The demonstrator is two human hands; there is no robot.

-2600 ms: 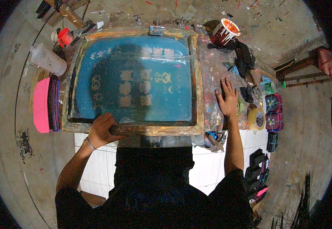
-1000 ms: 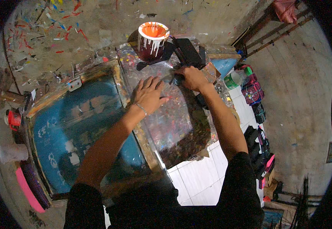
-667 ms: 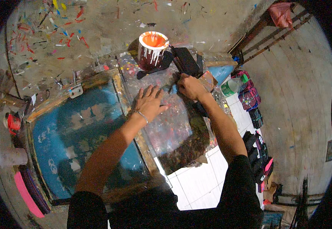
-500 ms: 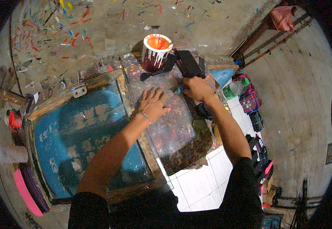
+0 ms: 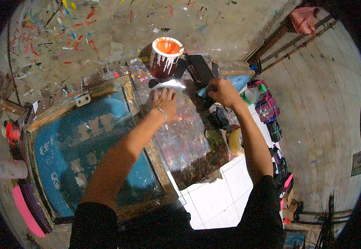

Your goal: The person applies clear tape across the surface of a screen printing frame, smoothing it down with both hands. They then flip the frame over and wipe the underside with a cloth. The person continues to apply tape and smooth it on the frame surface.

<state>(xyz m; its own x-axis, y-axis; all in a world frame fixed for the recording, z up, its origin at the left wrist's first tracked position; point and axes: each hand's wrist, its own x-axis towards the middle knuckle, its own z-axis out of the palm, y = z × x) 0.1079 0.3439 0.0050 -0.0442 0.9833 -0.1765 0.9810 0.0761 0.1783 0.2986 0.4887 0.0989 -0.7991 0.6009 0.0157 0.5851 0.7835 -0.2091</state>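
My left hand (image 5: 166,106), a bracelet on its wrist, lies flat with fingers spread on a paint-spotted surface (image 5: 184,145) that seems covered by shiny clear film. A bright, glossy strip (image 5: 168,84) shows just beyond its fingertips. My right hand (image 5: 224,93) is closed in a pinch at the far right of this surface; what its fingers hold, if anything, I cannot make out. Beside it lies a black block-like object (image 5: 200,71). Beyond my left hand stands a paint can (image 5: 163,66) with white drips and orange inside.
A wooden-framed printing screen (image 5: 93,153) with blue mesh fills the left. Dark and pink stacked sheets (image 5: 29,211), a translucent tub (image 5: 12,167) and a red container (image 5: 13,131) sit beyond it. Right of my arm are a green-and-clear bottle (image 5: 249,95) and patterned bags (image 5: 267,108).
My right hand has lifted slightly and turned, its fingers drawn together. A bright strip now shows beyond my left fingertips. My left hand stays flat, and the whole view has shifted a little.
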